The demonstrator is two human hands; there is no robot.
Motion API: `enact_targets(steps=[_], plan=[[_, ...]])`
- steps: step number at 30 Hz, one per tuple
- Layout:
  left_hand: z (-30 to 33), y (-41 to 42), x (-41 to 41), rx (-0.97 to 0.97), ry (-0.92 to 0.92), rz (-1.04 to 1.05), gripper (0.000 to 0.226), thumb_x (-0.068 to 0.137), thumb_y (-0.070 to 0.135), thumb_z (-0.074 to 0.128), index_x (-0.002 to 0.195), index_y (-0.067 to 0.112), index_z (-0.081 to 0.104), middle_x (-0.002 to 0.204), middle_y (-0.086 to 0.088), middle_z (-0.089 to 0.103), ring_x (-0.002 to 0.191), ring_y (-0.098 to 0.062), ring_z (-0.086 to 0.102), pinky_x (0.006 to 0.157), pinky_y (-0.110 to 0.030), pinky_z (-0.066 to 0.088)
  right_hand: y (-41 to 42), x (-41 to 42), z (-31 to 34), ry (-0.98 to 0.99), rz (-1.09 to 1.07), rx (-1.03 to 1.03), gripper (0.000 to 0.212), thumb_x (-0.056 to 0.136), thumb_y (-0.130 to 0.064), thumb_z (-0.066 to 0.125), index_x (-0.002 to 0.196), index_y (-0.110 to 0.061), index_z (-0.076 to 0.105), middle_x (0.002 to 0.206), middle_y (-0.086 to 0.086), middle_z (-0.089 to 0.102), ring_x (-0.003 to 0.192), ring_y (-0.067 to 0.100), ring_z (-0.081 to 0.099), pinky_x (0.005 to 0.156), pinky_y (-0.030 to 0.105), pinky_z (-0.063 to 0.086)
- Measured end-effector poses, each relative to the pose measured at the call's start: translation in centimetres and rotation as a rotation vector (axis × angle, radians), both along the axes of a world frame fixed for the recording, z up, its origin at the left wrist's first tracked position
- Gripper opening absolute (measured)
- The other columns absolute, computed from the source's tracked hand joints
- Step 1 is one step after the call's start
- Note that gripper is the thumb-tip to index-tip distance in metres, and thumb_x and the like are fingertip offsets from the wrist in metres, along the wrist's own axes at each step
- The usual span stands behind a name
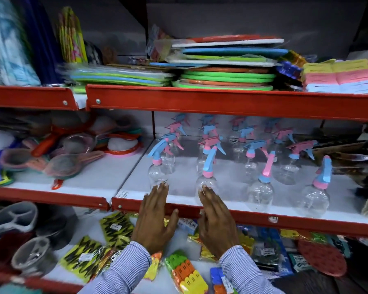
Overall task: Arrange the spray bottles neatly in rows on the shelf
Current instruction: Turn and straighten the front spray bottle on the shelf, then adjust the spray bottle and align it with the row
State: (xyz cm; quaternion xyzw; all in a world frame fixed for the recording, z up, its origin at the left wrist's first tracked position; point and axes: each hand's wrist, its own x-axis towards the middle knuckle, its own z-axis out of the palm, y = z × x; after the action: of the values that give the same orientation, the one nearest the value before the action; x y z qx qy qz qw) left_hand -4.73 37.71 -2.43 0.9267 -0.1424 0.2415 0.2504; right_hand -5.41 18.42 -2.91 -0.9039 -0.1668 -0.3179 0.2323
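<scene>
Several clear spray bottles with pink and blue trigger heads stand in rows on the white middle shelf (238,183). The front row holds a bottle at the left (157,172), one beside it (206,183), a third (260,194) and a fourth (316,200). My left hand (155,217) is flat with fingers apart, its fingertips just at the base of the left bottle. My right hand (216,221) is also open, fingertips touching the lower front of the second bottle. Neither hand grips anything.
The red front lip (285,221) of the shelf runs under my hands. Sieves and strainers (68,149) lie on the shelf to the left. Stacked coloured mats (225,66) fill the shelf above. Packaged goods (106,247) cover the shelf below.
</scene>
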Motion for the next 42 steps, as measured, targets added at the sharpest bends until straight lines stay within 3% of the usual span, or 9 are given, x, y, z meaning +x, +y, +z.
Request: enact_targets(steps=[8,14,18,21,24,28,33,38,42], plan=[[-1.1,6.4,1.4,0.017,0.055,0.077,0.078,0.090,0.052,0.036,0.151,0.012,0.009,0.162,-0.008,0.011,0.151,-0.020,0.008,0.122,-0.043,0.017,6.8,2.6,0.2,0.034,0.058,-0.034,0.057,0.085,-0.017,0.042,0.142,-0.013,0.035,0.152,0.004,0.037,0.140,0.015,0.033,0.115,0.035,0.032],[0.2,8.9,4.8,-0.072,0.180,-0.063,0.090,0.084,0.060,0.034,0.151,0.013,-0.002,0.163,-0.007,0.004,0.149,-0.021,0.015,0.120,-0.038,0.023,10.3,5.5,1.3,0.334,-0.036,0.201,0.065,0.091,-0.025,0.047,0.149,-0.018,0.018,0.153,0.006,0.034,0.136,0.022,0.038,0.110,0.028,0.033],[1.8,9.1,7.0,-0.218,0.295,-0.159,0.090,0.086,0.038,0.059,0.151,0.006,0.004,0.160,-0.012,0.018,0.145,-0.025,0.027,0.112,-0.026,0.024,11.7,7.7,2.8,0.474,-0.111,0.404,0.063,0.091,-0.017,0.050,0.147,-0.015,0.023,0.133,0.021,0.057,0.118,0.032,0.057,0.097,0.037,0.048],[2.8,8.7,8.0,-0.268,0.360,-0.164,0.085,0.085,0.027,0.064,0.150,0.005,0.013,0.158,-0.013,0.026,0.143,-0.027,0.032,0.111,-0.026,0.028,12.1,8.7,3.4,0.551,-0.075,0.469,0.058,0.091,-0.010,0.048,0.146,-0.014,0.029,0.145,0.012,0.046,0.130,0.024,0.049,0.105,0.028,0.039],[3.5,8.5,8.3,-0.334,0.371,-0.191,0.065,0.084,0.016,0.064,0.141,0.007,0.035,0.135,-0.006,0.054,0.125,-0.026,0.053,0.086,-0.011,0.035,12.2,9.0,3.5,0.568,-0.037,0.464,0.056,0.088,-0.003,0.046,0.142,-0.015,0.037,0.143,0.008,0.049,0.128,0.023,0.051,0.108,0.034,0.041],[3.8,8.7,7.6,-0.357,0.328,-0.214,0.059,0.081,0.011,0.064,0.136,0.012,0.043,0.116,0.001,0.059,0.103,-0.012,0.056,0.075,-0.003,0.032,12.0,8.4,3.9,0.552,-0.018,0.447,0.051,0.087,-0.002,0.046,0.136,-0.015,0.045,0.128,0.010,0.061,0.116,0.025,0.059,0.103,0.037,0.046],[3.2,8.8,6.4,-0.338,0.316,-0.209,0.063,0.079,0.018,0.063,0.138,0.015,0.042,0.131,-0.004,0.061,0.117,-0.019,0.059,0.091,-0.018,0.039,11.6,7.2,3.3,0.573,-0.009,0.474,0.052,0.089,-0.008,0.047,0.140,-0.017,0.040,0.133,0.010,0.058,0.121,0.023,0.056,0.106,0.038,0.045],[3.2,8.5,5.0,-0.331,0.299,-0.195,0.061,0.080,0.015,0.063,0.138,0.015,0.042,0.132,-0.004,0.061,0.120,-0.021,0.058,0.086,-0.013,0.035,11.2,5.9,3.1,0.569,-0.004,0.464,0.052,0.090,-0.009,0.049,0.141,-0.016,0.038,0.137,0.008,0.055,0.122,0.019,0.055,0.104,0.031,0.044],[3.6,8.3,4.0,-0.355,0.269,-0.127,0.069,0.080,0.018,0.066,0.142,0.009,0.037,0.147,-0.008,0.045,0.134,-0.024,0.044,0.105,-0.021,0.030,11.1,5.9,3.7,0.610,0.006,0.494,0.056,0.091,-0.007,0.047,0.144,-0.015,0.033,0.142,0.006,0.050,0.127,0.020,0.051,0.101,0.026,0.041]])
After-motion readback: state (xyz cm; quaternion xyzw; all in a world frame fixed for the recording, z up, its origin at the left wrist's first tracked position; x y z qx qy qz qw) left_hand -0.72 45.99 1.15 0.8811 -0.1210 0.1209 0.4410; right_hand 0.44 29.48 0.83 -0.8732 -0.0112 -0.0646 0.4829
